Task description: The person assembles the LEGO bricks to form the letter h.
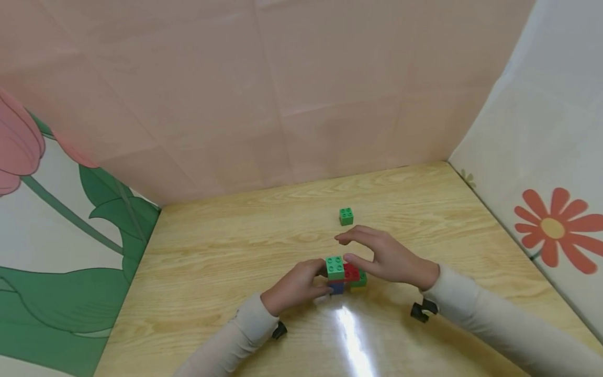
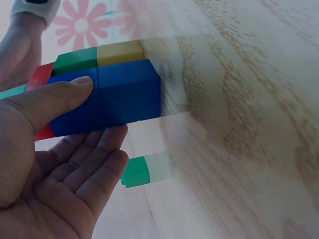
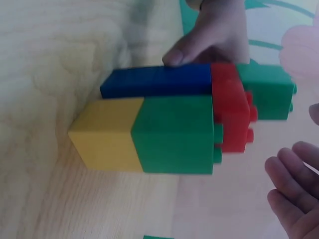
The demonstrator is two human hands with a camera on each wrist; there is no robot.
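My left hand (image 1: 299,285) holds a small structure of toy building bricks. Its thumb lies on the blue bricks (image 2: 128,94), one stacked on the other, with the fingers at the opposite side. On the blue stack sits a red brick (image 3: 229,109), topped by a light green brick (image 1: 335,268). Beside the blue stack, a green brick (image 3: 174,134) stands on a yellow brick (image 3: 104,132). My right hand (image 1: 388,256) hovers just right of the structure, fingers bent loosely and holding nothing. Part of the right hand falls outside the right wrist view.
A loose green brick (image 1: 346,216) stands on the wooden table (image 1: 226,230) beyond the hands. A pinkish-brown sheet (image 1: 282,104) hangs along the back edge. Flower-printed panels flank both sides. Dark clips (image 1: 419,311) show beneath the sleeves.
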